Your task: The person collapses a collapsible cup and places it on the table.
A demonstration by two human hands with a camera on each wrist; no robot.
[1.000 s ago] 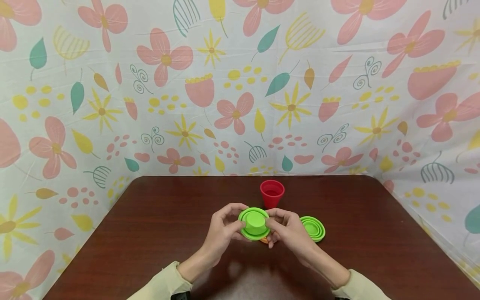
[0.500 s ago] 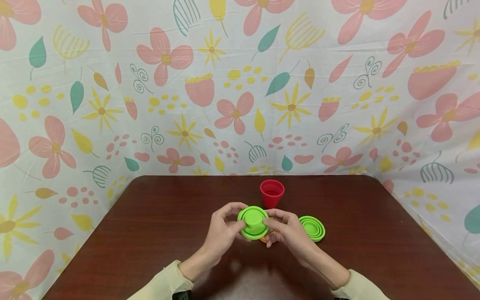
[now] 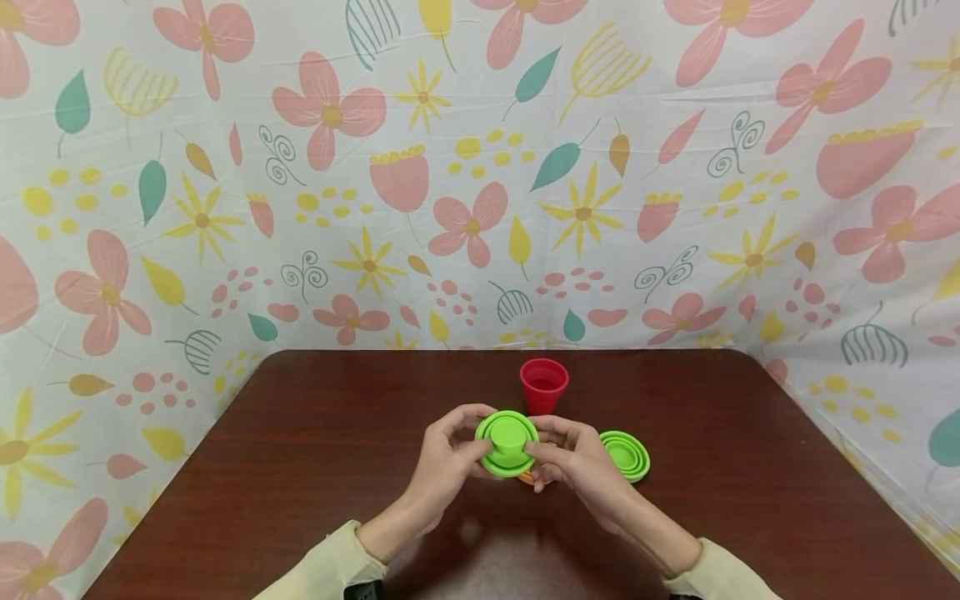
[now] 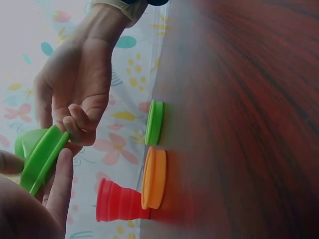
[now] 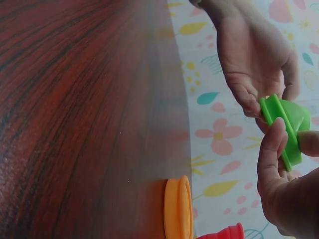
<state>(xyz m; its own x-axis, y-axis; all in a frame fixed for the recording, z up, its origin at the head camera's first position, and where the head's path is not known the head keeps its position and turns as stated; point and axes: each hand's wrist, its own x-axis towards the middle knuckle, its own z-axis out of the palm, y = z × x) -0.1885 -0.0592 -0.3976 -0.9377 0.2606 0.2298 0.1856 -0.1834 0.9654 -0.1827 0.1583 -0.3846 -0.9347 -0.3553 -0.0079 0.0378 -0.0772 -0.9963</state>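
A green collapsible silicone cup [image 3: 508,435] is held up over the table with its small base toward me. Its rings are partly folded, and the middle bulges out unevenly. On its left side my left hand [image 3: 442,458] pinches the rim, thumb on the near face and fingers behind. My right hand [image 3: 583,458] grips the opposite side in the same way, its thumb against the middle. In the left wrist view the green cup [image 4: 42,157] shows edge-on, with a flat double rim and a dented bulge.
Behind my hands an expanded red cup [image 3: 543,385] stands upright on the dark wooden table [image 3: 337,433]. A flattened green cup [image 3: 624,457] lies to the right. A flattened orange cup [image 4: 155,178], mostly hidden by my hands in the head view, lies nearer than the red one.
Both hands stay nearly in place, thumbs pressing the green cup. Its base has tilted slightly, and the lower part of the bulge looks more dented than before.
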